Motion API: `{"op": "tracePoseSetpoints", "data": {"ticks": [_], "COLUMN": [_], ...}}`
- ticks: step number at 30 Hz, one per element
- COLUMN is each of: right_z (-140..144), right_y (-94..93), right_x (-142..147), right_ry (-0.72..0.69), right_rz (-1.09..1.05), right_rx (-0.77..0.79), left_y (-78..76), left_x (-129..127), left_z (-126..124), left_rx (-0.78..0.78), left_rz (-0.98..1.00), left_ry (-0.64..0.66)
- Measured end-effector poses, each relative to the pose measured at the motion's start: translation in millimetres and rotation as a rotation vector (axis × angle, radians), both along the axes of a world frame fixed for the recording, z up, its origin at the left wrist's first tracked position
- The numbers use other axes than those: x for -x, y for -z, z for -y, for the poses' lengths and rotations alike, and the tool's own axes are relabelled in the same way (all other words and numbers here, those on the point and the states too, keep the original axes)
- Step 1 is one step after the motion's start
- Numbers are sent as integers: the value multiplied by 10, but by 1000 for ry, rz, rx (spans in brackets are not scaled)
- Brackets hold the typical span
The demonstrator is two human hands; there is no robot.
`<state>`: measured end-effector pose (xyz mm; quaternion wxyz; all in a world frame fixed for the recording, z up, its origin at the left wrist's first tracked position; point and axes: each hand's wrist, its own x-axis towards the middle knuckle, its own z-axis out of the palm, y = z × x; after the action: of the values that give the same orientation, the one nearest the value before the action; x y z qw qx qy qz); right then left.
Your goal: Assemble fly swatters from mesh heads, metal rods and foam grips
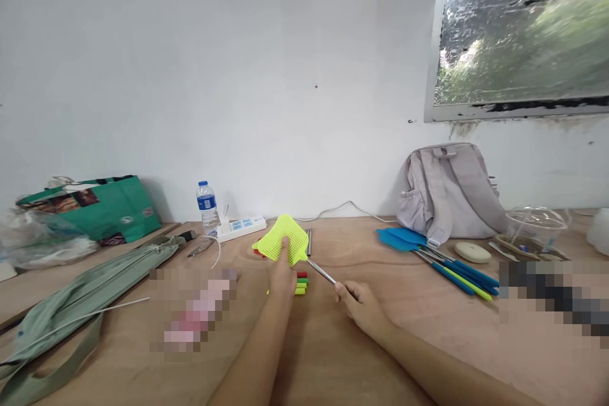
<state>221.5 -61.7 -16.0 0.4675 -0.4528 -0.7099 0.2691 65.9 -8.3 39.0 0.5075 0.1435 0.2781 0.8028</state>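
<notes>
A yellow-green fly swatter point(285, 238) with a perforated head and a metal rod is held above the wooden table. My left hand point(282, 271) grips its head, the thumb lying on the mesh. Around the lower end of the rod, my right hand point(359, 303) is closed; the handle part is hidden by the fingers. Beneath and beside my left hand lie several coloured handles point(301, 283) in red, green and yellow. Behind the swatter head, metal rods point(309, 242) and a bit of red show. Several blue swatters point(402, 238) rest to the right, one with a yellow-green handle.
A water bottle point(206, 206) and a power strip point(242, 227) stand near the wall. A grey backpack point(450, 187), a round pale object point(472, 252) and a clear plastic bowl point(535, 223) are at right. Left are a green bag point(118, 206) and a grey-green cloth bag point(95, 292).
</notes>
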Motion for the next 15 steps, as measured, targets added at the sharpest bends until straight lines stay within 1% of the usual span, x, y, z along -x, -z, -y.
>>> {"op": "tracePoseSetpoints", "data": {"ticks": [2,3,5,6,7,8,9,10,11,13,15], "right_z": [-43,-77,-167,-217,-266,-312,-350,-379,-396,-397,-361], "right_y": [-22,-37,-65,-74,-78,-76,-69,-57,-42,-12,10], "right_x": [71,110,212,271,331,385,429,459,475,477,465], "right_ry": [-24,-35,-83,-132,-201,-275,-334,-358,-341,-221,-116], "right_rz": [-47,-84,-190,-250,-309,-356,-389,-404,-392,-287,-107], "right_rx": [41,68,137,179,229,278,315,325,297,162,18], "left_y": [17,33,68,83,95,102,104,104,100,92,87], "left_x": [45,84,166,205,243,284,328,378,432,542,632], "left_z": [17,22,25,22,15,2,-16,-38,-63,-108,-137], "left_rx": [-25,-33,-57,-74,-94,-115,-131,-143,-152,-163,-156], "left_rz": [-21,-56,-179,-251,-310,-343,-347,-325,-285,-188,-114], "left_ry": [44,104,288,378,436,444,399,320,225,52,-51]}}
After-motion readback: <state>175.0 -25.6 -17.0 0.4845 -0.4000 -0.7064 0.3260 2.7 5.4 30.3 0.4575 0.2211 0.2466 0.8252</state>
